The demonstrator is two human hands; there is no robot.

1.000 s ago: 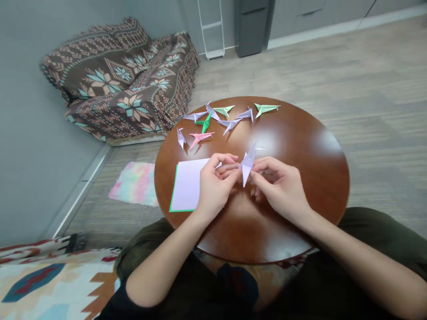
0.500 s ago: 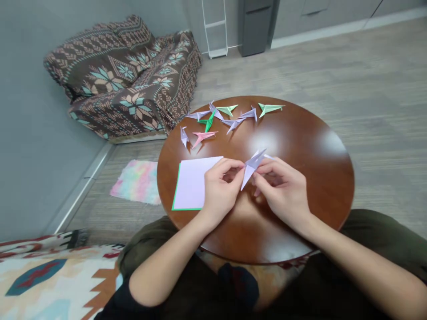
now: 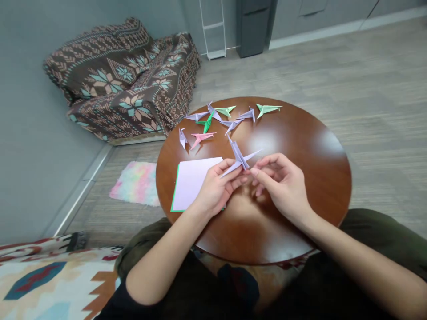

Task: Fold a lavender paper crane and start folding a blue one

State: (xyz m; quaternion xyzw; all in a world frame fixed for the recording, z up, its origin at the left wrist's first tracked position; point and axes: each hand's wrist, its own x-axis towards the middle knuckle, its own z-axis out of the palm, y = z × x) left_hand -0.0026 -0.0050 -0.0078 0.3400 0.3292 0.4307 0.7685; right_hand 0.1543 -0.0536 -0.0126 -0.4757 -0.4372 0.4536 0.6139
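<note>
While we look down through the head camera, our left hand [image 3: 215, 189] pinches a folded lilac paper shape [image 3: 238, 158] between thumb and fingertips, fingers curled close around its lower point. Our right hand [image 3: 283, 186] sits just beside it, half open with the fingers loosely bent, its fingertips near the shape's middle; we cannot tell whether they touch the paper. We hold the shape slightly above the round brown surface [image 3: 300, 151], with thin points sticking out up and to the right. Under our left hand lies a stack of square paper sheets [image 3: 191, 180], lilac on top with a green edge showing. Along the far rim of the surface rests a cluster of finished paper shapes [image 3: 220, 118] in lilac, green and pink. Beyond the surface, a patterned couch [image 3: 123, 80] stands against the wall, and a pastel rug [image 3: 136, 182] lies on the floor.
</note>
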